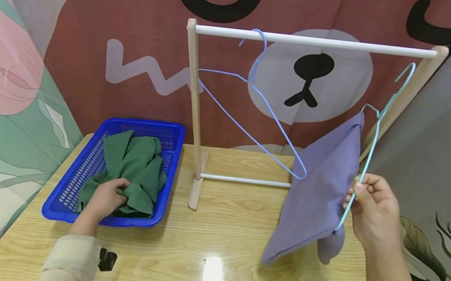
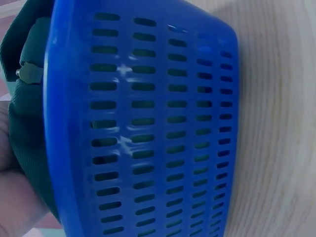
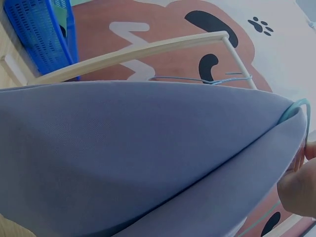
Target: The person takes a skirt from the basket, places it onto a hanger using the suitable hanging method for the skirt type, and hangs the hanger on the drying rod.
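In the head view my left hand point(image 1: 108, 198) reaches into the blue basket point(image 1: 171, 176), fingers curled into a bunched green cloth point(image 1: 138, 165). The left wrist view shows a small metallic piece point(image 2: 30, 73) on this green fabric at the rim. My right hand point(image 1: 375, 210) pinches the side of a mint-green hanger point(image 1: 370, 154), raised and tilted at the right end of the rack. Its hook shows below the top rail. A purple cloth point(image 1: 320, 191) hangs folded over this hanger and fills much of the right wrist view.
A small clothes rack point(image 1: 313, 42) with wooden posts and white rails stands on the wooden table point(image 1: 209, 237). From its top rail hangs a bare blue hanger point(image 1: 260, 94), left of the purple cloth. Printed fabric point(image 1: 149, 8) backs the table, with more at both sides.
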{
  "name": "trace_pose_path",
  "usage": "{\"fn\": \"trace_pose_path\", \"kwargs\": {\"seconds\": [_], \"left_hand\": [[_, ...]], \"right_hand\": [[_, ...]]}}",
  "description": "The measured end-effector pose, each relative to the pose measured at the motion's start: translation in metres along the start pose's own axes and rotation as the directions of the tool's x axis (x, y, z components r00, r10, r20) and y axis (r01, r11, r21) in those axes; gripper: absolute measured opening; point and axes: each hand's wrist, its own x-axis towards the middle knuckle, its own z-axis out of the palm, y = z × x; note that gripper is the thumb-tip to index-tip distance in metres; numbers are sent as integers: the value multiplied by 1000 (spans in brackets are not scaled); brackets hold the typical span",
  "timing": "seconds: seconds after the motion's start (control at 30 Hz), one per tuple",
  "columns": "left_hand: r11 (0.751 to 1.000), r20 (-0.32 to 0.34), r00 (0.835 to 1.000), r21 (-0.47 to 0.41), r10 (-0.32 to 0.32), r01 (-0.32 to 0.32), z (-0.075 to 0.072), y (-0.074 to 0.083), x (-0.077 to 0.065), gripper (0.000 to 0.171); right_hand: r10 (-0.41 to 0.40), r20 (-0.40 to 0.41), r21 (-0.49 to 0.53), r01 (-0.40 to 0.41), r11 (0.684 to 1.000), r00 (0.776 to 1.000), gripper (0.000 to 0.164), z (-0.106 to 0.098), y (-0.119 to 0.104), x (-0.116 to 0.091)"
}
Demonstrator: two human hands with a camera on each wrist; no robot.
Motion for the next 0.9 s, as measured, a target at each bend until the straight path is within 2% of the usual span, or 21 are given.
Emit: {"fn": "trace_pose_path", "kwargs": {"seconds": [0.27, 0.43, 0.57, 0.73, 0.9], "left_hand": [[990, -49, 994, -109, -99, 93, -1, 9, -5, 35], [989, -86, 993, -132, -85, 73, -2, 13, -8, 33], [981, -105, 989, -175, -108, 89, -3, 16, -10, 33], [971, -161, 979, -222, -124, 86, -4, 22, -12, 31], [974, -229, 968, -220, -104, 53, -5, 30, -14, 29]], "right_hand": [[-7, -29, 11, 7, 1000, 1000, 17, 4, -1, 9], [-19, -30, 1, 19, 1000, 999, 17, 5, -3, 12], [-25, -39, 3, 26, 1000, 999, 15, 5, -4, 14], [-31, -62, -4, 31, 1000, 998, 13, 6, -4, 18], [-35, -86, -20, 33, 999, 996, 12, 8, -4, 22]]}}
